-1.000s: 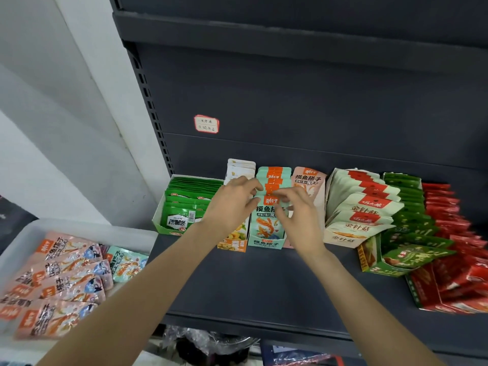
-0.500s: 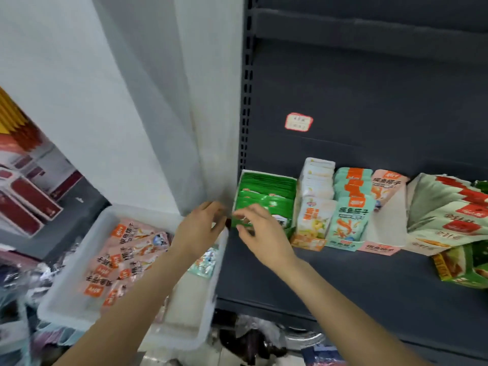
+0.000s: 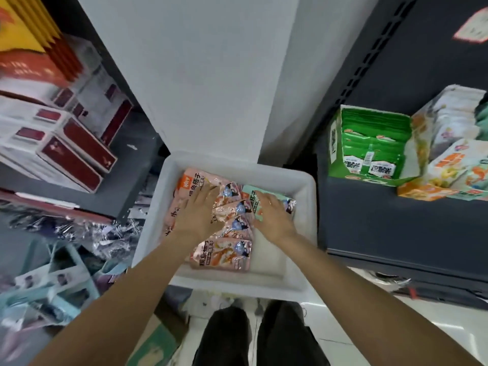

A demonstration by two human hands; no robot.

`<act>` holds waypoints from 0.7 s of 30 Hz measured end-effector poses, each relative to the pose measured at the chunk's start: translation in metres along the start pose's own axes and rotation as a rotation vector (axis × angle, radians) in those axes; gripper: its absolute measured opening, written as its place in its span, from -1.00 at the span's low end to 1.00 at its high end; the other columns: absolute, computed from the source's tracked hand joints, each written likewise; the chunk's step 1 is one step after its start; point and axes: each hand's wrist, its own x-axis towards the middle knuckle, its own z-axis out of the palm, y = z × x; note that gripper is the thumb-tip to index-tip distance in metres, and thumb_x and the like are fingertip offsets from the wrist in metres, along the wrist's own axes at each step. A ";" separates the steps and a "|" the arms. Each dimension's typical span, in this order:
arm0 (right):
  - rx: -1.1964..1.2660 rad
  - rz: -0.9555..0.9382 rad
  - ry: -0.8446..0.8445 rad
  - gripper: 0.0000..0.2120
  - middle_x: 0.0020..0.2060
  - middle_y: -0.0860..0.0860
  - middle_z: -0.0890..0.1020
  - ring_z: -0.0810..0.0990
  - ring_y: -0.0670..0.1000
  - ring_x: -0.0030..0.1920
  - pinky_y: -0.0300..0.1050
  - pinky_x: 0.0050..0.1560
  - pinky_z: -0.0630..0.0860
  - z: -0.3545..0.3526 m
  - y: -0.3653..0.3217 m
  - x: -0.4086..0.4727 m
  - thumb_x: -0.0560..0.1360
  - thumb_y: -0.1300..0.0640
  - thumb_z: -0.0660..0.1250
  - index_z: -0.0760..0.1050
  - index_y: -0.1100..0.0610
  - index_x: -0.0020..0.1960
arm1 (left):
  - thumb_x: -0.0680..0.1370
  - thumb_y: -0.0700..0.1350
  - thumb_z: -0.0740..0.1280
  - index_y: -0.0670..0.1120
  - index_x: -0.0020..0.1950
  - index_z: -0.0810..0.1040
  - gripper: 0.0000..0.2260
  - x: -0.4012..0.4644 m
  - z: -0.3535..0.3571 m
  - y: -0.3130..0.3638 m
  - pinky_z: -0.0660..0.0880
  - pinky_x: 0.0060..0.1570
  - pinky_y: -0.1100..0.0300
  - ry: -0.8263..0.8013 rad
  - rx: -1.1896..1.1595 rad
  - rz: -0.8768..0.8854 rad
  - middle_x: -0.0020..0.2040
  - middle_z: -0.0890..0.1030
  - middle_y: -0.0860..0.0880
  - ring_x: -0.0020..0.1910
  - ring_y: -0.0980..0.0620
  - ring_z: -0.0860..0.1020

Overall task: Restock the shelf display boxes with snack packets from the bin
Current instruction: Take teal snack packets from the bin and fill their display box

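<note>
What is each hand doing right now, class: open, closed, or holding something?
Left hand: open, fingers resting flat on the pink packets.
Right hand: open, resting on the mint-green packet.

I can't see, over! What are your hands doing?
Left hand flat on pink packets. Right hand on mint packet. Both inside white bin. Nothing blocking.

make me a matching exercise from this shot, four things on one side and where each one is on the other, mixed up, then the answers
Things
1. left hand
2. right hand
3. green display box
4. white bin

Places
A. on the dark shelf at the right
B. on the mint green packet in the bin
C. below the white pillar, left of the shelf
D. on the pink packets in the bin

Pairs: 1-D, 2-B, 3-A, 4-C
</note>
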 end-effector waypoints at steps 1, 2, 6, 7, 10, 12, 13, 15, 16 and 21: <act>-0.014 0.025 -0.002 -0.34 0.50 0.08 0.11 0.06 0.10 0.50 0.05 0.47 0.14 0.006 0.003 0.005 0.55 0.04 0.27 0.01 0.09 0.54 | 0.48 0.13 0.35 0.03 0.55 -0.08 -0.20 0.002 0.006 -0.007 -0.06 0.45 -0.10 -0.014 0.031 0.006 0.56 -0.14 -0.02 0.53 -0.05 -0.15; -0.039 0.042 0.005 -0.31 0.51 0.08 0.08 0.03 0.09 0.51 0.04 0.48 0.11 0.010 0.006 0.009 0.55 0.06 0.29 -0.01 0.09 0.54 | 0.47 0.16 0.34 0.04 0.55 -0.13 -0.16 0.004 0.012 -0.013 -0.13 0.45 -0.08 -0.027 0.065 0.015 0.55 -0.22 -0.02 0.52 -0.05 -0.22; -0.175 0.084 0.052 -0.24 0.52 0.05 0.05 -0.01 0.07 0.52 0.03 0.50 0.05 0.021 0.019 0.024 0.52 0.13 0.32 -0.07 0.07 0.54 | 0.41 0.29 0.33 0.06 0.52 -0.29 -0.04 0.011 0.027 -0.027 -0.26 0.45 -0.06 -0.068 0.170 0.046 0.42 -0.47 -0.01 0.46 -0.06 -0.39; -0.207 0.097 0.057 -0.24 0.51 0.06 0.06 0.01 0.08 0.51 0.03 0.49 0.09 0.024 0.021 0.027 0.52 0.13 0.32 -0.07 0.07 0.54 | 0.41 0.30 0.32 0.06 0.51 -0.31 -0.03 0.012 0.029 -0.028 -0.27 0.46 -0.05 -0.070 0.179 0.047 0.41 -0.49 0.00 0.45 -0.05 -0.41; -0.289 0.170 0.118 -0.21 0.39 0.15 0.22 0.21 0.15 0.41 0.03 0.38 0.24 0.031 0.024 0.028 0.45 0.03 0.40 0.02 0.08 0.51 | 0.41 0.31 0.31 0.07 0.52 -0.28 -0.05 0.012 0.031 -0.030 -0.26 0.46 -0.02 -0.040 0.186 0.047 0.43 -0.47 0.00 0.44 -0.02 -0.41; -0.294 0.211 0.140 -0.21 0.30 0.16 0.29 0.27 0.16 0.33 0.00 0.31 0.29 0.035 0.024 0.026 0.39 -0.06 0.45 0.11 0.10 0.46 | 0.41 0.31 0.32 0.07 0.53 -0.22 -0.06 0.011 0.033 -0.031 -0.24 0.45 0.00 -0.009 0.180 0.046 0.46 -0.43 0.01 0.48 -0.03 -0.35; -0.297 0.223 0.149 -0.22 0.28 0.16 0.29 0.29 0.16 0.31 -0.01 0.27 0.30 0.037 0.024 0.025 0.37 -0.08 0.46 0.15 0.12 0.43 | 0.41 0.30 0.33 0.07 0.54 -0.20 -0.07 0.011 0.033 -0.031 -0.25 0.45 0.01 -0.001 0.175 0.047 0.47 -0.42 0.01 0.49 -0.03 -0.34; -0.306 0.237 0.167 -0.24 0.29 0.17 0.28 0.28 0.15 0.30 -0.02 0.25 0.33 0.037 0.025 0.025 0.35 -0.09 0.47 0.19 0.16 0.39 | 0.41 0.29 0.33 0.07 0.54 -0.19 -0.07 0.011 0.033 -0.031 -0.27 0.43 0.03 0.005 0.165 0.055 0.44 -0.44 0.03 0.49 -0.03 -0.34; -0.303 0.231 0.176 -0.23 0.30 0.16 0.27 0.27 0.15 0.31 -0.03 0.26 0.33 0.037 0.025 0.027 0.34 -0.10 0.48 0.20 0.17 0.38 | 0.41 0.29 0.33 0.07 0.54 -0.19 -0.07 0.011 0.033 -0.031 -0.28 0.43 0.03 0.009 0.165 0.059 0.44 -0.44 0.03 0.49 -0.03 -0.34; -0.238 0.146 0.177 -0.21 0.31 0.10 0.34 0.31 0.11 0.32 -0.07 0.31 0.26 0.033 0.027 0.033 0.28 -0.07 0.54 0.25 0.15 0.36 | 0.42 0.30 0.31 0.06 0.54 -0.21 -0.08 0.010 0.032 -0.031 -0.27 0.44 0.01 0.013 0.186 0.058 0.51 -0.36 -0.02 0.49 -0.05 -0.33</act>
